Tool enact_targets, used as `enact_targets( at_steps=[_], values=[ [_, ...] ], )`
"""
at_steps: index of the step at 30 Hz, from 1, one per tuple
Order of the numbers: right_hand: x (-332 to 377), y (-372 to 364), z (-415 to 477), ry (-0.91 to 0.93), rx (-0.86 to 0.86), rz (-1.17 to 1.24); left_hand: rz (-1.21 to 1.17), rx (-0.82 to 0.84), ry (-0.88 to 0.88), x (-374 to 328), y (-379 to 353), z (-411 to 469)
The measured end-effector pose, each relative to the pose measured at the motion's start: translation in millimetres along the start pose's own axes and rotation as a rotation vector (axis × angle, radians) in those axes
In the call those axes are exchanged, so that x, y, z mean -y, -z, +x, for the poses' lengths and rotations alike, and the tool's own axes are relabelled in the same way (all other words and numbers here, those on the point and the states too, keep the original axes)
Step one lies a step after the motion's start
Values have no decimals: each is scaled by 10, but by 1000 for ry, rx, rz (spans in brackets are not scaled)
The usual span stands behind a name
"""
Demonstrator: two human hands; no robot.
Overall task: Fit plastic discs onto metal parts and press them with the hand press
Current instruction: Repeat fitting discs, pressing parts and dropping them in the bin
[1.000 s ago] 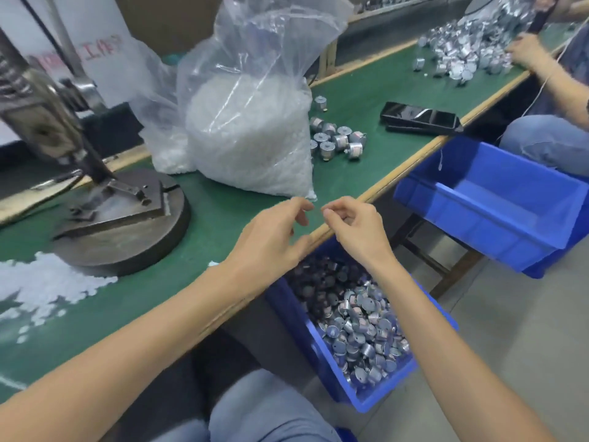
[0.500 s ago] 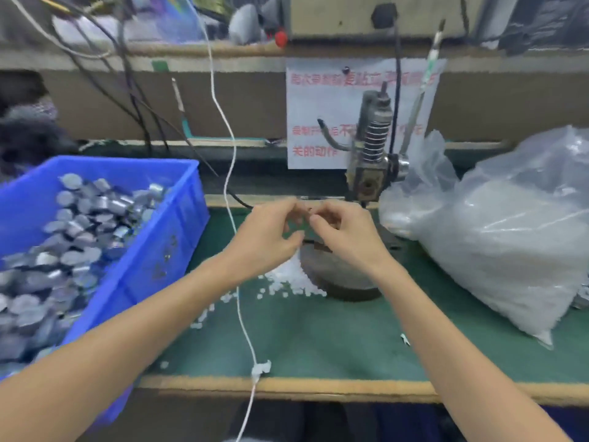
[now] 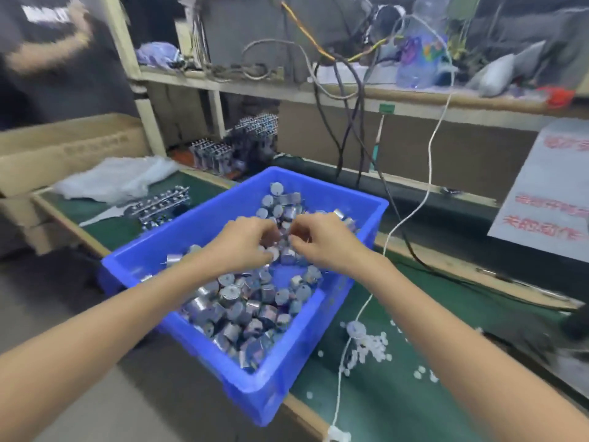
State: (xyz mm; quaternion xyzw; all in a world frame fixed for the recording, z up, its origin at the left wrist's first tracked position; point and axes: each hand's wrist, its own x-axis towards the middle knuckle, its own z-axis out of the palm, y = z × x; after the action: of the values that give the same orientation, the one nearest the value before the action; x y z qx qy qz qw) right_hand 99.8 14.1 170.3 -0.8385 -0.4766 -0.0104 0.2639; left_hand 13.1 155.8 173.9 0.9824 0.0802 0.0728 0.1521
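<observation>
Squareness counts: left hand [image 3: 245,242] and right hand [image 3: 322,242], curled, contents unclear, should seat plastic disc flat above blue plastic bin [image 3: 271,387]

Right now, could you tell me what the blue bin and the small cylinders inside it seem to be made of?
Bin: likely moulded plastic, uniform glossy blue with rounded rim. Cylinders: apparently metal, silvery with bright glints.

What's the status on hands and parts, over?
Over blue bin: left grip and right grip, fingers curled, close together. Bin heaped with metal parts; held item too blurred. Nearby white cable beside bin, not blocking.
</observation>
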Motion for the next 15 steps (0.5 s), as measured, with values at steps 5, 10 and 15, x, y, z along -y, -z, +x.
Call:
enact_targets(
  at_steps=[5,10,15],
  values=[
    [104,-329,133,52,318,-110,415,629,143,266,-232,-53],
    [51,-334,84,31,291,-100,545,674,157,288,-346,-84],
    [56,-302,-7,11,234,-41,342,311,103,161,-182,-118]
  ],
)
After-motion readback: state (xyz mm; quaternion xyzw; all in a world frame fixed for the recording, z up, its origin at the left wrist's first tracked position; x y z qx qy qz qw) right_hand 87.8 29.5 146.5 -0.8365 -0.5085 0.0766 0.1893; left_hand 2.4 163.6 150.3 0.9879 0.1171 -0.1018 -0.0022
